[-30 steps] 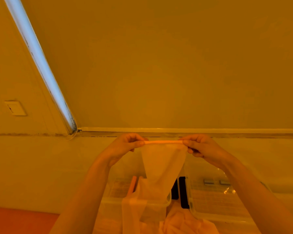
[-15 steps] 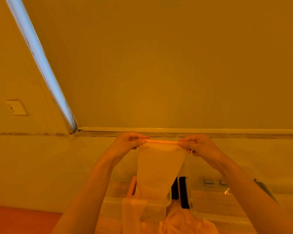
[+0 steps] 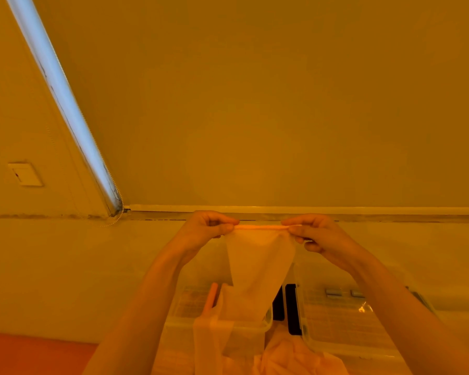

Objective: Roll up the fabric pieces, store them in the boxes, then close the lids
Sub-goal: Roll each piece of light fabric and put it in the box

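Left hand: the left hand is raised in front of the wall, fingers curled, pinching the left end of the fabric strip's rolled top edge.
Right hand: the right hand pinches the right end of the same edge, level with the left hand.
Fabric strip: the sheer fabric strip is stretched between both hands, its top edge rolled into a thin cord; the rest hangs down, narrowing, into the left box.
Left box: the clear left box stands open on the surface near the person, the strip draped over its near rim.
Right box: the clear right box stands just beside it on the right, also open.
Loose fabric: more pale loose fabric lies bunched at the near edge, in front of the boxes.
Wall switch: a wall switch sits far left.
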The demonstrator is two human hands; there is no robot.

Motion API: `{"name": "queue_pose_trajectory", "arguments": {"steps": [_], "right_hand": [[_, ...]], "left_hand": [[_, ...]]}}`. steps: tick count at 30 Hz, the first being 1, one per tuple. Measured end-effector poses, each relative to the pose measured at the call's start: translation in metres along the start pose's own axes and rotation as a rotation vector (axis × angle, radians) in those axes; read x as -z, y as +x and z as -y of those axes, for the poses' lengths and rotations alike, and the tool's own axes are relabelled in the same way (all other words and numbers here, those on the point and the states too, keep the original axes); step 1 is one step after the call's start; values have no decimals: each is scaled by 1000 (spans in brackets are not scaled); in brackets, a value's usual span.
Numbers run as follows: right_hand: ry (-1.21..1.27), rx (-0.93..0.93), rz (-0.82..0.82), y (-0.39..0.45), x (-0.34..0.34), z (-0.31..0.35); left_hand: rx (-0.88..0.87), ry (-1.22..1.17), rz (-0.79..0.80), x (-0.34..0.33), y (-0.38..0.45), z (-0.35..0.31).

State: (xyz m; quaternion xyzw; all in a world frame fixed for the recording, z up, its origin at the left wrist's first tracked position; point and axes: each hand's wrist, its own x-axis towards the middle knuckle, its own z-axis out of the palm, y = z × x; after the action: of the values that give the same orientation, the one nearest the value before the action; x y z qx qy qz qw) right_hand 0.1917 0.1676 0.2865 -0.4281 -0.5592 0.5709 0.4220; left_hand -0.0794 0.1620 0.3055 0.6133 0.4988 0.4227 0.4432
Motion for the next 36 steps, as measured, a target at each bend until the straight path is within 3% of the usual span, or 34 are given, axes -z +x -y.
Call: {"name": "queue_pose_trajectory", "arguments": {"steps": [6, 18, 30, 36], "right_hand": [[-151, 18, -118, -1, -2, 1], [-370, 16, -115, -8, -7, 6], [46, -40, -33, -3, 1, 7], [168, -44, -71, -5, -2, 11]], "left_hand": [[44, 58, 21, -4, 2, -2], [-21, 208, 76, -5, 1, 1], [-47, -85, -4, -5, -6, -10], [-70, -149, 22, -3, -7, -11]]}}
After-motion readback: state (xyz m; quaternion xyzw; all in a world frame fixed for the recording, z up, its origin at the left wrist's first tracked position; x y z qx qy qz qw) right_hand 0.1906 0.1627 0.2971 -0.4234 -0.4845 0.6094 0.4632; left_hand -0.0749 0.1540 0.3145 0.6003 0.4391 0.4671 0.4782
